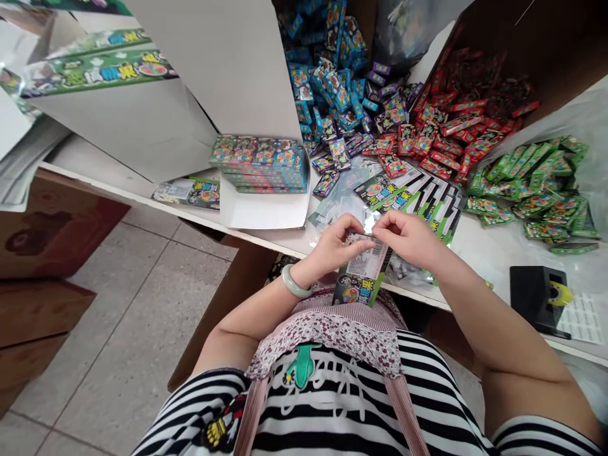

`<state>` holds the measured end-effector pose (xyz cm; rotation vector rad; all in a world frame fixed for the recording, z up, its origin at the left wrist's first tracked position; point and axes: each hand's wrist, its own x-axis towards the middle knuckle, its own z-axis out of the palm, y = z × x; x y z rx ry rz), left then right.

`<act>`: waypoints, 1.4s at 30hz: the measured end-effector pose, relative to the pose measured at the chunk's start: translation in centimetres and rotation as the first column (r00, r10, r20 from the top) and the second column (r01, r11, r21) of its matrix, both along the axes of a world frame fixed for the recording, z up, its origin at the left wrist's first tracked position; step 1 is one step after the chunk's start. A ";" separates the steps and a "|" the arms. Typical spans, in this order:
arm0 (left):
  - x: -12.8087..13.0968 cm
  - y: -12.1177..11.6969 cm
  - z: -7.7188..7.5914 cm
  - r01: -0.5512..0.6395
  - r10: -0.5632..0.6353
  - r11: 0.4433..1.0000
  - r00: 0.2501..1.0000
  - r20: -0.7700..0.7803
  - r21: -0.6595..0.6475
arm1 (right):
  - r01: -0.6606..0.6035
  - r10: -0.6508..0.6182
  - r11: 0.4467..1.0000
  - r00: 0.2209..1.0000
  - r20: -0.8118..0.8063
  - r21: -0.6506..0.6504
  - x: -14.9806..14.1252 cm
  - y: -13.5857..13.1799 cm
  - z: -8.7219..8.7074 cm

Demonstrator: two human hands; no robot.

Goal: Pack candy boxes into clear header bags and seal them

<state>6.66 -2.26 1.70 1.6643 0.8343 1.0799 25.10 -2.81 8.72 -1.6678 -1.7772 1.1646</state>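
In front of my apron I hold a printed card [361,278], dark with green edges and a white barcode panel near its top. My left hand [339,244] grips its upper left, thumb lying across the panel. My right hand [406,237] pinches the top right edge with thumb and forefinger. What lies between the fingertips is too small to make out. Just beyond my hands, more of these cards [418,202] lie fanned out on the table. Clear plastic bags [339,193] rest beside them.
Behind are heaps of small blue packets [332,88], purple packets [339,152], red packets [446,139] and green packets [536,183]. Stacked packets [259,164] stand in a white carton [266,212] at left. A black tape dispenser [536,297] sits at right. Cardboard boxes [42,240] stand below the table.
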 end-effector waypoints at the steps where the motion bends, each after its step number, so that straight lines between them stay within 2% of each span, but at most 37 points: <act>1: 0.1 -0.1 -0.2 -0.023 0.023 1.000 1.000 0.002 0.014 | 0.015 -0.015 1.000 1.000 -0.006 -0.008 0.0 0.1 -0.1; 4: 0.1 -0.2 -0.5 -0.059 0.058 0.996 0.998 0.017 0.072 | 0.033 -0.038 0.997 0.997 -0.074 -0.072 0.1 0.7 -0.5; 6: 0.0 -0.2 -0.5 -0.052 0.048 0.991 0.998 0.033 0.127 | -0.007 -0.035 0.979 0.979 -0.203 -0.203 0.0 1.4 -0.9; 8: -0.1 -0.1 -0.2 -0.022 0.020 0.988 1.000 0.016 0.155 | -0.092 -0.059 0.915 0.933 -0.356 -0.392 -0.1 2.1 -1.5; 10: -0.1 0.3 0.4 0.039 -0.033 0.991 0.998 -0.048 0.128 | -0.179 -0.108 0.825 0.881 -0.461 -0.536 -0.2 2.5 -2.1; 11: 0.0 0.5 0.7 0.075 -0.066 0.993 0.994 -0.087 0.096 | -0.209 -0.118 0.798 0.866 -0.486 -0.565 -0.2 2.6 -2.4; 12: 0.0 0.7 0.9 0.102 -0.094 0.993 0.988 -0.125 0.057 | -0.218 -0.117 0.797 0.860 -0.497 -0.564 0.0 2.6 -2.7; 14: -0.1 1.2 1.3 0.096 -0.098 0.995 0.977 -0.187 -0.019 | -0.191 -0.100 0.841 0.865 -0.492 -0.507 1.1 2.5 -3.3; 15: -0.4 1.5 1.4 0.051 -0.061 0.997 0.976 -0.209 -0.053 | -0.163 -0.098 0.867 0.870 -0.483 -0.470 2.3 2.4 -3.6; 17: -1.3 2.3 1.3 -0.109 0.082 0.986 0.975 -0.207 -0.122 | 0.040 -0.167 0.938 0.922 -0.349 -0.345 6.1 2.1 -4.1; 18: -1.8 2.8 1.2 -0.208 0.180 0.964 0.968 -0.173 -0.163 | 0.173 -0.244 0.947 0.935 -0.258 -0.270 8.7 2.0 -4.4; 19: -2.4 3.3 1.0 -0.302 0.283 0.931 0.952 -0.117 -0.207 | 0.390 -0.394 0.918 0.918 -0.049 -0.072 11.6 1.9 -4.7; 20: -2.8 3.9 0.7 -0.387 0.386 0.889 0.921 -0.051 -0.246 | 0.520 -0.521 0.853 0.851 0.060 0.039 14.7 1.7 -5.1; 21: -3.2 4.4 0.5 -0.449 0.473 0.845 0.881 0.015 -0.290 | 0.599 -0.606 0.795 0.785 0.124 0.094 17.8 1.6 -5.5; 23: -3.3 5.1 0.0 -0.508 0.580 0.776 0.807 0.107 -0.374 | 0.708 -0.726 0.686 0.647 0.233 0.171 23.2 1.4 -6.6; 24: -3.1 5.3 -0.2 -0.505 0.597 0.757 0.792 0.125 -0.414 | 0.740 -0.759 0.645 0.592 0.273 0.190 25.3 1.4 -7.3; 26: -2.2 5.3 -0.7 -0.455 0.575 0.748 0.809 0.127 -0.484 | 0.781 -0.789 0.593 0.516 0.332 0.195 28.1 1.6 -8.8; 29: -0.6 4.8 -1.2 -0.353 0.494 0.754 0.861 0.124 -0.553 | 0.819 -0.808 0.546 0.459 0.369 0.178 29.7 2.5 -10.9; 31: 0.1 4.6 -1.5 -0.311 0.473 0.747 0.870 0.140 -0.587 | 0.839 -0.823 0.519 0.438 0.362 0.166 30.1 3.1 -12.0; 36: -0.1 4.9 -2.7 -0.323 0.468 0.744 0.877 0.110 -0.585 | 0.877 -0.880 0.451 0.406 0.247 0.165 31.1 2.4 -12.7; 38: -1.0 5.1 -3.6 -0.326 0.413 0.769 0.910 0.037 -0.550 | 0.884 -0.899 0.431 0.404 0.169 0.179 31.3 1.4 -12.2; 40: -2.0 5.3 -4.6 -0.324 0.330 0.824 0.941 -0.071 -0.464 | 0.885 -0.909 0.416 0.407 0.089 0.206 31.2 0.1 -11.5; 42: -2.9 5.3 -5.2 -0.351 0.289 0.899 0.925 -0.247 -0.263 | 0.880 -0.910 0.406 0.415 0.017 0.245 30.7 -1.3 -10.5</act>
